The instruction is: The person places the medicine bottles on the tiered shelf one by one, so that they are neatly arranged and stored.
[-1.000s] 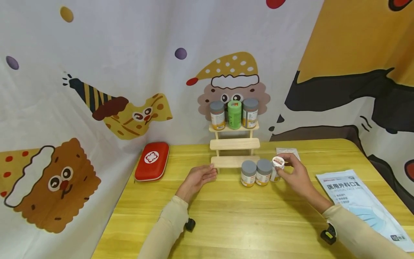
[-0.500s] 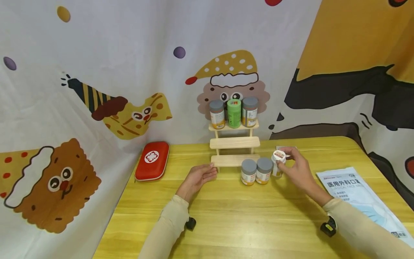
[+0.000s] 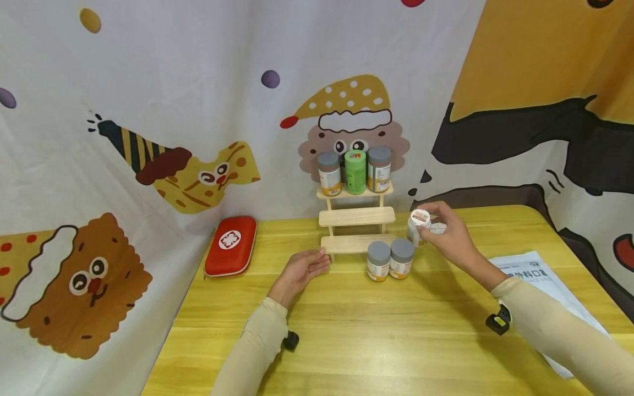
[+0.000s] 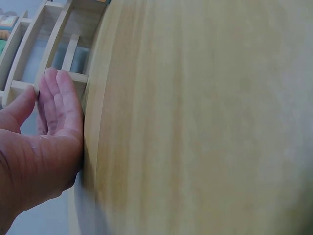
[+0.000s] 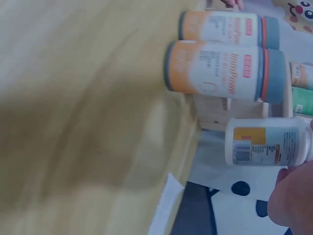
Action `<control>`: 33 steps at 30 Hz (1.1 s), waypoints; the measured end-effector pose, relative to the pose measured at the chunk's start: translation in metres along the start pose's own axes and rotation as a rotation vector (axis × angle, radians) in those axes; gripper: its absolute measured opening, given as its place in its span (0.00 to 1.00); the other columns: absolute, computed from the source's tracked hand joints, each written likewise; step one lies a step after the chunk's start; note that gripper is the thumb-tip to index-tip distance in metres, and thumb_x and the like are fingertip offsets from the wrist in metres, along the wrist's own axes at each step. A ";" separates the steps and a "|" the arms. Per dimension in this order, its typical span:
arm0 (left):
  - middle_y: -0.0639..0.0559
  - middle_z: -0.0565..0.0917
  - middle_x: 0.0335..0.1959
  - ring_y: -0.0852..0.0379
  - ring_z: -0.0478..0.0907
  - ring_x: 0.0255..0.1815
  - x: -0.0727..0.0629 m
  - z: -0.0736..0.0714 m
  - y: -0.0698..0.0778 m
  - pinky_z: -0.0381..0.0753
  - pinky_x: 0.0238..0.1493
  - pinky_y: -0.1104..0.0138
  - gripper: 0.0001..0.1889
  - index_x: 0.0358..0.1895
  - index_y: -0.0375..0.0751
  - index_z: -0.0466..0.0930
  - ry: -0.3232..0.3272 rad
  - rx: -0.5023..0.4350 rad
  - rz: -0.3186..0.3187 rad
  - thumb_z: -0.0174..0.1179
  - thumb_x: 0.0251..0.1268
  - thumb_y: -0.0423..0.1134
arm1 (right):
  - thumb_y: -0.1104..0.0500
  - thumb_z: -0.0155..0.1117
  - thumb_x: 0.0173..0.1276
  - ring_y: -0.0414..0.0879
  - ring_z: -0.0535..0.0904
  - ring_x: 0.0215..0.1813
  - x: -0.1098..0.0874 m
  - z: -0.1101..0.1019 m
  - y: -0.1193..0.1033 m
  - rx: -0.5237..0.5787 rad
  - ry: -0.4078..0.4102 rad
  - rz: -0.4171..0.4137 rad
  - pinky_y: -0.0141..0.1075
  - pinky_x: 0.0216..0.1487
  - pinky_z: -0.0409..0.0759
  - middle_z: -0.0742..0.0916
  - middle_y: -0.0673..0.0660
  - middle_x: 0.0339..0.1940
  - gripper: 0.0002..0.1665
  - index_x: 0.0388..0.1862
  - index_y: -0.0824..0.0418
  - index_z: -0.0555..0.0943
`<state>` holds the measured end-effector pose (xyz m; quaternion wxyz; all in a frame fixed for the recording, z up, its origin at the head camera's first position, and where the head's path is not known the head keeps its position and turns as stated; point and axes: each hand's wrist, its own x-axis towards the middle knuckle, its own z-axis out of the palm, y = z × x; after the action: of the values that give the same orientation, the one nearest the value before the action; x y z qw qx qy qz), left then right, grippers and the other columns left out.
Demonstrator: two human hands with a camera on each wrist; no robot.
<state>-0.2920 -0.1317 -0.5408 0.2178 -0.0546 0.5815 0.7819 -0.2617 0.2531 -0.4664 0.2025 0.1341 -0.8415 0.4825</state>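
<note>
Gripping a white bottle (image 5: 266,142) near its cap: right hand (image 3: 453,239), fingers clamped on it, bottle clear of the bench (image 3: 346,335) and just right of the wooden rack (image 3: 356,216). Left hand (image 3: 299,272): fingers extended, tips touching the rack's left end at its lowest shelf (image 3: 344,245). Front of rack, right end: two grey-lidded jars (image 3: 378,263), upright, side by side. Atop rack: green bottle (image 3: 355,173) between two dark-capped jars (image 3: 329,175). Left of rack: red case (image 3: 230,246).

wooden table (image 3: 356,341) under red case (image 3: 230,246), tiered stand (image 3: 356,216), two grey-lidded jars (image 3: 378,262), white packet (image 3: 540,275)
</note>
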 end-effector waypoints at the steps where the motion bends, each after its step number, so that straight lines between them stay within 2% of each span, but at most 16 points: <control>1: 0.51 0.91 0.41 0.57 0.91 0.46 0.000 0.000 0.000 0.91 0.61 0.59 0.14 0.58 0.31 0.80 0.000 -0.002 0.001 0.61 0.80 0.37 | 0.70 0.70 0.68 0.30 0.76 0.56 0.003 0.000 -0.001 0.004 -0.003 -0.004 0.26 0.54 0.78 0.84 0.61 0.62 0.26 0.64 0.63 0.79; 3: 0.51 0.91 0.41 0.57 0.91 0.46 0.000 0.000 0.000 0.91 0.61 0.60 0.12 0.57 0.32 0.80 0.000 -0.007 0.000 0.61 0.80 0.37 | 0.71 0.70 0.68 0.28 0.76 0.57 0.008 0.000 -0.004 0.019 -0.010 -0.006 0.27 0.56 0.77 0.85 0.61 0.61 0.26 0.65 0.63 0.79; 6: 0.51 0.91 0.41 0.57 0.91 0.45 0.001 0.000 -0.001 0.92 0.60 0.61 0.10 0.56 0.34 0.80 0.001 -0.014 -0.003 0.60 0.81 0.36 | 0.71 0.71 0.68 0.30 0.77 0.54 0.017 0.000 -0.010 0.041 -0.013 -0.018 0.26 0.56 0.76 0.85 0.61 0.59 0.27 0.65 0.63 0.79; 12: 0.50 0.91 0.40 0.57 0.91 0.44 0.002 0.000 -0.001 0.92 0.58 0.62 0.08 0.53 0.36 0.81 0.009 -0.029 -0.006 0.61 0.80 0.36 | 0.70 0.71 0.69 0.30 0.78 0.55 0.033 -0.001 -0.028 0.028 -0.015 -0.067 0.18 0.54 0.75 0.86 0.58 0.58 0.27 0.66 0.62 0.79; 18: 0.50 0.91 0.41 0.57 0.91 0.45 0.000 0.000 0.001 0.92 0.59 0.60 0.10 0.54 0.35 0.81 0.012 -0.031 -0.005 0.62 0.79 0.36 | 0.70 0.71 0.70 0.31 0.79 0.59 0.047 0.002 -0.047 0.123 -0.047 -0.104 0.21 0.59 0.79 0.86 0.59 0.60 0.26 0.66 0.61 0.80; 25: 0.51 0.92 0.42 0.57 0.91 0.46 -0.003 -0.001 0.003 0.91 0.62 0.59 0.13 0.59 0.33 0.80 0.020 -0.011 0.005 0.62 0.80 0.36 | 0.65 0.73 0.72 0.32 0.83 0.59 0.057 0.019 -0.064 0.220 -0.090 -0.052 0.29 0.62 0.87 0.87 0.60 0.59 0.24 0.65 0.61 0.81; 29: 0.50 0.91 0.44 0.57 0.90 0.48 -0.004 0.000 0.003 0.90 0.63 0.58 0.17 0.63 0.32 0.78 0.013 -0.001 0.003 0.61 0.80 0.37 | 0.65 0.75 0.70 0.31 0.83 0.61 0.056 0.033 -0.070 0.258 -0.105 -0.022 0.28 0.62 0.87 0.87 0.60 0.60 0.24 0.64 0.62 0.81; 33: 0.50 0.92 0.44 0.56 0.91 0.48 -0.003 0.001 0.001 0.91 0.61 0.60 0.19 0.64 0.31 0.77 0.010 0.000 -0.001 0.62 0.79 0.38 | 0.64 0.75 0.70 0.36 0.84 0.63 0.056 0.046 -0.076 0.279 -0.121 -0.016 0.28 0.63 0.87 0.87 0.60 0.61 0.24 0.64 0.61 0.81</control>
<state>-0.2893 -0.1319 -0.5386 0.2151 -0.0587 0.5825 0.7817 -0.2893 0.1741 -0.4031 0.1346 0.1965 -0.7758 0.5843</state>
